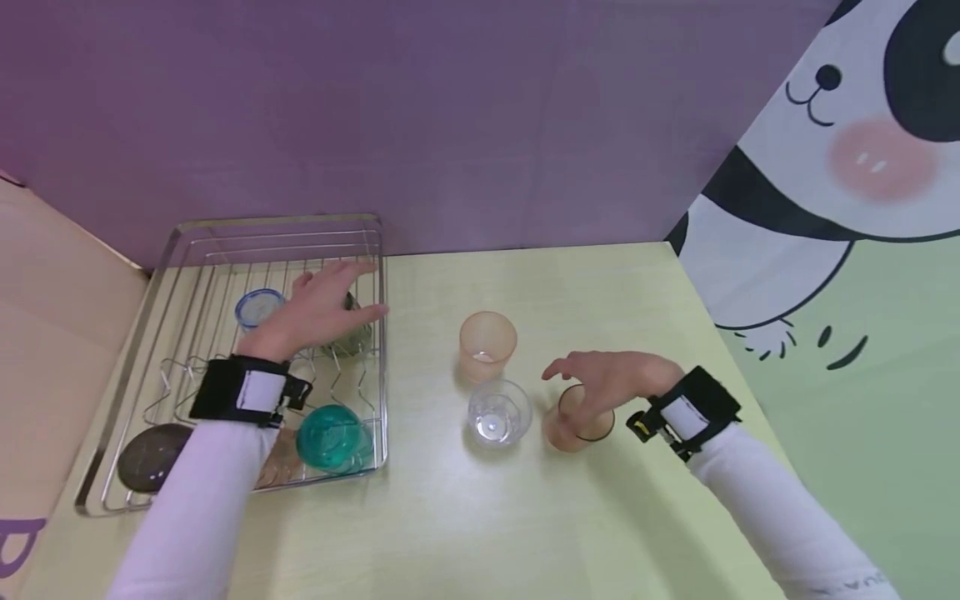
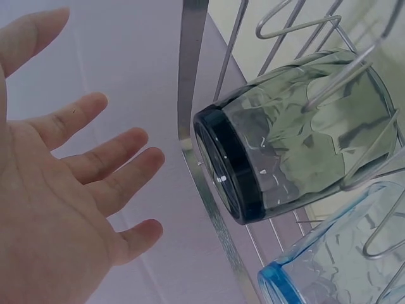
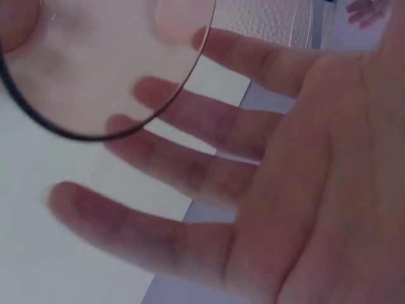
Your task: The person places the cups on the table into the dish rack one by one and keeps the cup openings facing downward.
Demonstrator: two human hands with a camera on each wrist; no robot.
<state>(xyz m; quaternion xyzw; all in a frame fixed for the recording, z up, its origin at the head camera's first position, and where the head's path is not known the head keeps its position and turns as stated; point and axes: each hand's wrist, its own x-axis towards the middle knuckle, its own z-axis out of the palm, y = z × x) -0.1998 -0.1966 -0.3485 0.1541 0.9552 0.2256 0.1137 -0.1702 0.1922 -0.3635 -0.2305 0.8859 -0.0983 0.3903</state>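
My left hand (image 1: 318, 308) hovers above the wire dish rack, its fingers spread and holding nothing. Nearest to it, a grey-green glass (image 2: 304, 139) with a dark base leans among the wires; a clear glass with a blue base (image 2: 281, 285) stands beside it. On the right, my right hand (image 1: 611, 379) is around a peach-tinted glass with a dark rim (image 1: 558, 433), thumb on the near side. The fingers (image 3: 196, 120) extend loosely beside the glass, some seen through its wall; contact is unclear.
The dish rack (image 1: 384, 375) also holds a teal glass (image 1: 333, 440), a dark brown glass or bowl (image 1: 152, 458) and a pinkish item (image 1: 279, 462) partly behind the left sleeve. A peach glass (image 1: 487, 342) and a clear glass (image 1: 498, 414) stand mid-table. A purple wall (image 1: 480, 125) rises behind.
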